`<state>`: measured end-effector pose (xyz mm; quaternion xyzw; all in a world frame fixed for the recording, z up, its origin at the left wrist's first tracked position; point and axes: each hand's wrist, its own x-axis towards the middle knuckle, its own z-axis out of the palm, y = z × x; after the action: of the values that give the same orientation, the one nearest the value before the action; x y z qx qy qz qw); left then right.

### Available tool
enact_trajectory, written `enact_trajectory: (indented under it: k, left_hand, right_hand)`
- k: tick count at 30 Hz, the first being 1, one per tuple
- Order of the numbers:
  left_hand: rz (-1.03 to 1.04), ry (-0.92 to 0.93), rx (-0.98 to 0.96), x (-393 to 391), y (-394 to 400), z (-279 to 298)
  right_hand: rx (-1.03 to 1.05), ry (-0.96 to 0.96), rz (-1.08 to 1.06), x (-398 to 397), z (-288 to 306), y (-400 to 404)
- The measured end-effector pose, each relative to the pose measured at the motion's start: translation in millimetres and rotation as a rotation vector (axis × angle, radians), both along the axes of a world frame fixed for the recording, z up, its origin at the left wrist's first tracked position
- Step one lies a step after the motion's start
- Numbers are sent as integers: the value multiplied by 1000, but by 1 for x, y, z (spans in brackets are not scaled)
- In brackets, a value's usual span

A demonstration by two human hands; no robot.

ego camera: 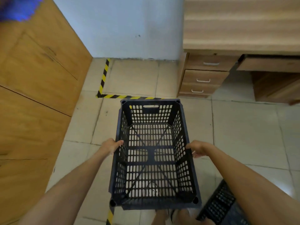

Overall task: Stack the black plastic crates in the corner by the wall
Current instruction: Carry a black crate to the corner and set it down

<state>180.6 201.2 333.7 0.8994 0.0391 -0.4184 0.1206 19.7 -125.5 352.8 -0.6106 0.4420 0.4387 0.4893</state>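
Plainly unlabelled crate [152,153] between hands.

At 5 o'clock, the second black crate [217,203] is cut off by the bottom edge. At 10 o'clock, a blurred blue patch [17,7] is unidentifiable.

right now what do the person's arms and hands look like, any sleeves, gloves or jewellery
Both forearms are bare as far as the view shows, with no sleeves in sight. The left hand and right hand wear no gloves, and no watch, bracelet or ring is visible.
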Motion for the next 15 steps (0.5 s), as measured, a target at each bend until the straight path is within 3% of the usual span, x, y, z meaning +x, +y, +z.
enact_trajectory:
  k: [4, 15]
  left_hand:
    - [-26, -70, 13, 29, 27, 47]
    - [-60, -225, 72, 91, 12, 118]
  right_hand:
    - [-51, -78, 10, 28, 55, 26]
    - [-55, -95, 76, 96, 115, 21]
